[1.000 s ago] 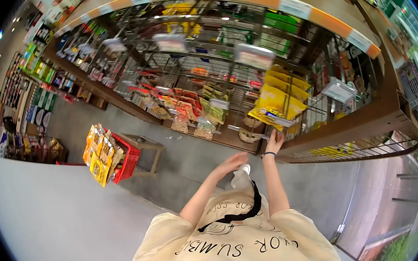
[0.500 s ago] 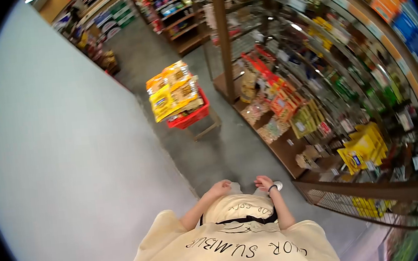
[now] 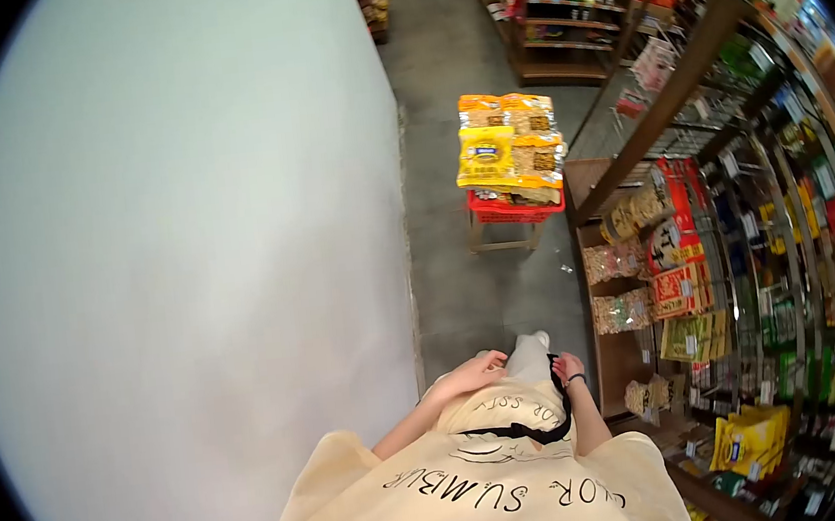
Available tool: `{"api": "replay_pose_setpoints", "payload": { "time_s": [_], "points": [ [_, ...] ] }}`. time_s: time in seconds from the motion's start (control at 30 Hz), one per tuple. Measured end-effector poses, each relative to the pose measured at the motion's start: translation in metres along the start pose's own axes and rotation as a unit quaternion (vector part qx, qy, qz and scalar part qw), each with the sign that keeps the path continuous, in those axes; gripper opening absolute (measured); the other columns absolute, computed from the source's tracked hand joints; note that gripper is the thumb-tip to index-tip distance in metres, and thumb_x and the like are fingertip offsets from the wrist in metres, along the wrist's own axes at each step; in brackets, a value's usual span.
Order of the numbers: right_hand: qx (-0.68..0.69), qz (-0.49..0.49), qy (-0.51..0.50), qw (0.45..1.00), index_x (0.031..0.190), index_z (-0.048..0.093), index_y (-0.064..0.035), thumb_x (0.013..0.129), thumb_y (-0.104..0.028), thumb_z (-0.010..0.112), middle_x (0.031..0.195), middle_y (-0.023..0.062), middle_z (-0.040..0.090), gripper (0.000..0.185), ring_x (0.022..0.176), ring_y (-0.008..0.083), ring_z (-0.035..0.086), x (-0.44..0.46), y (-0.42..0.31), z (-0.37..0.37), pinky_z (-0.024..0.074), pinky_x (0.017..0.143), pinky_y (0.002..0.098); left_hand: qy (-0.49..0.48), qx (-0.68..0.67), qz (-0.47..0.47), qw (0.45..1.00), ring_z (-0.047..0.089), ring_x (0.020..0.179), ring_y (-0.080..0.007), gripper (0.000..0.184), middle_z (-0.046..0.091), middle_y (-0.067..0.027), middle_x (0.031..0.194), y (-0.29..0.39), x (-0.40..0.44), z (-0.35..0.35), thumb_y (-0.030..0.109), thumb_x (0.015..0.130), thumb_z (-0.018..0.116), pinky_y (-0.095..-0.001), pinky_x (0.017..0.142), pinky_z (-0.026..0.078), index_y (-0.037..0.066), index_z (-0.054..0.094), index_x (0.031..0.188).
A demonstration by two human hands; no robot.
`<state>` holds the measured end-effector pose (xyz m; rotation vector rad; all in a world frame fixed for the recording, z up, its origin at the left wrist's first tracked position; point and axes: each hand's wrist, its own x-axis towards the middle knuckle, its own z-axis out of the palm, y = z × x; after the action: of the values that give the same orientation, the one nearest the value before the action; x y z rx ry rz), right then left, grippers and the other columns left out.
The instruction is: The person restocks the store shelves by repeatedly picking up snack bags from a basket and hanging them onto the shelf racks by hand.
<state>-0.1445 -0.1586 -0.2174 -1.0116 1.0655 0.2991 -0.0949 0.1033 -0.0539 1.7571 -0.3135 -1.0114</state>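
Note:
My left hand (image 3: 479, 370) is in front of my waist, loosely bent, with nothing visible in it. My right hand (image 3: 567, 367), with a dark band on its wrist, hangs beside the black strap (image 3: 559, 418) of my cream shirt (image 3: 480, 496), its fingers slightly apart and empty. Ahead of me, a red basket (image 3: 516, 213) rests on a small wooden stool (image 3: 505, 245). Orange and yellow snack bags (image 3: 511, 141) are piled above the basket's rim. Neither hand touches the basket or the bags.
A pale wall (image 3: 187, 263) runs along the left. On the right, a wire-and-wood shelf rack (image 3: 644, 108) carries red packets (image 3: 676, 286), green packets (image 3: 691, 337) and yellow bags (image 3: 751, 439). Another shelf unit (image 3: 570, 20) stands farther ahead, beyond the grey floor (image 3: 430, 78).
My right hand has left the yellow bags on the rack and come back to my waist. The view has turned left, so the basket now lies straight ahead and nearer, and the rack is at the right.

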Motion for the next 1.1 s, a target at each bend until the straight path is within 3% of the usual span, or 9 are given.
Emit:
{"api": "replay_pose_setpoints", "payload": {
  "time_s": [0.23,0.43,0.53,0.6,0.67,0.77,0.83,1.03,1.1],
  "points": [
    [-0.03,0.016,-0.035,0.999,0.095,0.046,-0.0038,0.077,-0.012,0.047,0.075,0.0125,0.057,0.02,0.057,0.0163,0.055,0.031,-0.034,0.053,0.0479,0.049,0.0248,0.065,0.088,-0.1,0.989,0.048,0.095,-0.0284,0.045,0.05,-0.0185,0.101,-0.03,0.007,-0.039,0.03,0.073,0.051,-0.0316,0.08,0.037,0.003,0.041,0.107],
    [-0.05,0.071,0.015,0.996,0.091,0.047,-0.0046,0.076,-0.013,0.048,0.069,0.0102,0.057,0.017,0.052,0.0164,0.055,0.072,-0.084,0.092,0.0466,0.044,0.0255,0.127,0.113,-0.152,0.974,0.047,0.096,-0.0271,0.045,0.049,-0.015,0.103,-0.034,0.042,-0.092,0.029,0.072,0.052,-0.0321,0.081,0.037,0.005,0.042,0.108],
    [-0.078,0.078,0.032,0.993,0.09,0.047,-0.0067,0.076,-0.013,0.048,0.066,0.0084,0.056,0.016,0.051,0.0157,0.054,0.096,-0.114,0.107,0.0453,0.041,0.025,0.155,-0.008,-0.145,0.977,0.047,0.096,-0.0221,0.044,0.05,-0.0105,0.103,-0.021,0.073,-0.117,0.031,0.073,0.053,-0.0304,0.08,0.037,0.006,0.043,0.107],
    [-0.093,0.08,0.022,0.992,0.09,0.047,-0.0074,0.076,-0.014,0.047,0.066,0.0081,0.056,0.015,0.052,0.0153,0.054,0.112,-0.131,0.117,0.0445,0.04,0.0253,0.144,-0.272,-0.165,0.937,0.047,0.094,-0.0158,0.042,0.051,-0.0057,0.101,0.003,0.094,-0.141,0.03,0.074,0.052,-0.028,0.078,0.037,0.007,0.042,0.108],
    [-0.098,0.088,0.022,0.991,0.09,0.047,-0.0076,0.077,-0.014,0.046,0.065,0.008,0.056,0.015,0.051,0.0152,0.053,0.129,-0.14,0.13,0.0438,0.04,0.0255,0.155,-0.245,-0.136,0.947,0.046,0.093,-0.0138,0.041,0.051,-0.004,0.101,0.002,0.122,-0.163,0.03,0.075,0.05,-0.0271,0.078,0.036,0.008,0.042,0.109],
    [-0.18,0.038,0.013,0.983,0.091,0.047,-0.0063,0.077,-0.012,0.044,0.064,0.0079,0.056,0.015,0.051,0.0143,0.053,0.158,-0.145,0.141,0.0422,0.042,0.0245,0.168,-0.243,-0.126,0.947,0.046,0.092,-0.0114,0.039,0.05,-0.0018,0.1,0.019,0.157,-0.193,0.029,0.077,0.047,-0.0267,0.078,0.035,0.009,0.041,0.109],
    [-0.285,-0.091,-0.046,0.953,0.088,0.049,-0.0066,0.078,-0.013,0.045,0.069,0.0078,0.056,0.013,0.054,0.0126,0.053,0.155,-0.169,0.16,0.0438,0.047,0.0235,0.173,-0.286,-0.14,0.932,0.046,0.092,-0.01,0.036,0.05,-0.0008,0.102,0.029,0.178,-0.213,0.031,0.079,0.043,-0.0275,0.078,0.035,0.011,0.041,0.109],
    [-0.294,-0.303,-0.049,0.905,0.087,0.052,-0.0032,0.079,-0.009,0.044,0.063,0.005,0.056,0.013,0.055,0.0099,0.053,0.142,-0.235,0.239,0.0413,0.046,0.0219,0.229,-0.313,-0.154,0.909,0.045,0.096,-0.0106,0.031,0.051,-0.0013,0.102,0.059,0.24,-0.279,0.028,0.081,0.041,-0.0265,0.08,0.034,0.011,0.043,0.106],
    [-0.28,-0.334,-0.031,0.899,0.086,0.052,-0.0028,0.08,-0.011,0.044,0.062,0.0052,0.055,0.013,0.053,0.0102,0.053,0.147,-0.25,0.267,0.041,0.045,0.0221,0.29,-0.327,-0.128,0.89,0.046,0.09,-0.0094,0.03,0.052,-0.0005,0.097,0.059,0.259,-0.301,0.027,0.077,0.045,-0.0272,0.075,0.034,0.01,0.045,0.102]
  ]
}}
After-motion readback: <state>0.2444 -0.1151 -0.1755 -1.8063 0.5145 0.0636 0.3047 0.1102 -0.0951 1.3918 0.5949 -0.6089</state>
